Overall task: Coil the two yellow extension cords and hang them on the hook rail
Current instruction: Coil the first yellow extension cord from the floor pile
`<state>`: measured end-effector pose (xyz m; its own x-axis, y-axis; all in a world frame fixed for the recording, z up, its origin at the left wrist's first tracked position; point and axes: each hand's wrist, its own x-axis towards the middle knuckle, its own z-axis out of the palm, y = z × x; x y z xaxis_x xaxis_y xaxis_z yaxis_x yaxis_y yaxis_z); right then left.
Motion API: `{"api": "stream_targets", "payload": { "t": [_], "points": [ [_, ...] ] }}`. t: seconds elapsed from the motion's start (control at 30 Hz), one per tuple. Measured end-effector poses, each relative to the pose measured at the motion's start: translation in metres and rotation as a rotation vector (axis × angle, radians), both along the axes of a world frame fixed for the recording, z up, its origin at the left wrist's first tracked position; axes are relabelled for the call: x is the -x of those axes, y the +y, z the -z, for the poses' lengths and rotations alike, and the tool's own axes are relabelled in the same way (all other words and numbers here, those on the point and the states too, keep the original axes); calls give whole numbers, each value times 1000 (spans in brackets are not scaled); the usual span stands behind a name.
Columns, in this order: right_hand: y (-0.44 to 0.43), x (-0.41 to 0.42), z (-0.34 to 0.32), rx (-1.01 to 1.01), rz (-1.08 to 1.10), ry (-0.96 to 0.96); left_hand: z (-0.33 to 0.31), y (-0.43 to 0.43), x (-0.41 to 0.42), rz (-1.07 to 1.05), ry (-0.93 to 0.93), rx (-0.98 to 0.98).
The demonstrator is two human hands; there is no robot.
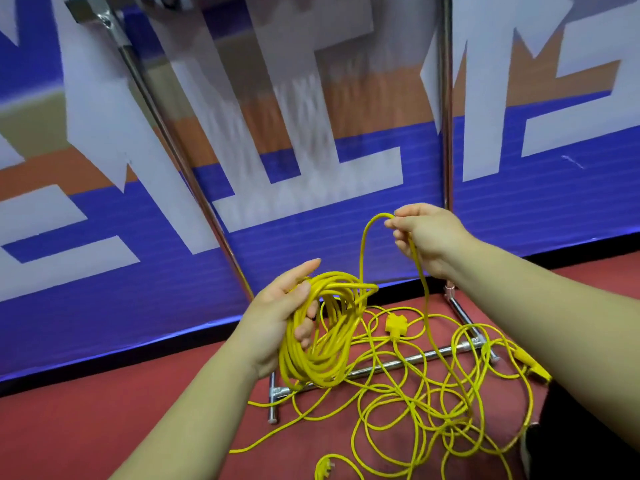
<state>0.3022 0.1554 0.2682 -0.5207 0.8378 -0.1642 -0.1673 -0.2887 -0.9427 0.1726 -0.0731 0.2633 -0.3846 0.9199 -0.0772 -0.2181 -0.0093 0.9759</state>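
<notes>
Above the red floor [104,427], my left hand [277,313] holds a yellow coil [322,355], fingers curled through it; my right hand [429,237] pinches a raised loop [363,244] of the same cord. Other loose cord [394,325] lies tangled over the rack's foot [408,361].

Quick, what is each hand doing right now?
Left hand: holding the yellow cord coil.
Right hand: pinching a loose length of yellow cord.

Coiled yellow cord [322,344] held in left hand [277,317]. Strand [361,258] pinched by right hand [427,237], above coil. Loose yellow cord [415,396] tangled on red floor [104,427], draped over chrome rack base [398,364].
</notes>
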Motion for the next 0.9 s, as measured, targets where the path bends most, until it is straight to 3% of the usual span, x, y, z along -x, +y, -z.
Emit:
{"api": "stream_targets", "payload": {
  "t": [0.2,0.4,0.63,0.9],
  "points": [
    [21,-3,-16,-14,70,89,17,8,-4,102,77,103],
    [26,-9,-27,-26,33,139,34,18,-5,35,154,187],
    [-11,-11,-36,-250,-244,91,40,32,-3,-107,-116,222],
    [-71,-21,-27,-654,-606,-49,39,37,7,-221,-255,142]
  ]
}}
